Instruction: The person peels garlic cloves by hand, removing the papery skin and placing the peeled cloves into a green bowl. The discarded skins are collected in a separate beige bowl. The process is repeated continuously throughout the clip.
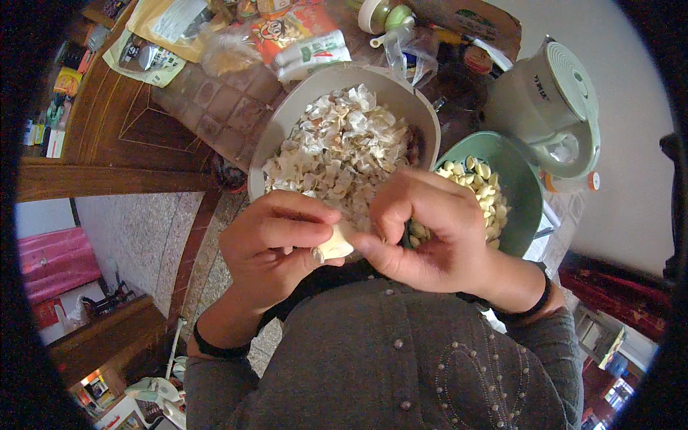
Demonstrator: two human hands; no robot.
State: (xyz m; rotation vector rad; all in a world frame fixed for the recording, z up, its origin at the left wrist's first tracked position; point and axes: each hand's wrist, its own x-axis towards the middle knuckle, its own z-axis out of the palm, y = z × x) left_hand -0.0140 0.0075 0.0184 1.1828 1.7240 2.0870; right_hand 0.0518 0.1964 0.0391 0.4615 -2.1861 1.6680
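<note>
My left hand (279,242) pinches a pale, partly peeled garlic clove (335,244) between thumb and fingers, its brownish root end facing down and left. Close by on the right, the curled fingers of my right hand (424,231) have thumb and forefinger near the clove; whether they pinch a bit of skin cannot be made out. Beyond both hands lies a large beige bowl (430,115) holding a heap of papery garlic skins (349,145). Partly behind my right hand, a green bowl (524,199) contains many peeled garlic cloves (484,188).
A lidded, light green plastic pitcher (537,97) stands beyond the green bowl, near an orange-and-white bottle (570,181). Snack packets (290,27), a rolled pack of white plastic bags (314,54) and a clear plastic bag (411,56) lie at the table's far side. A wooden cabinet (145,118) is at left.
</note>
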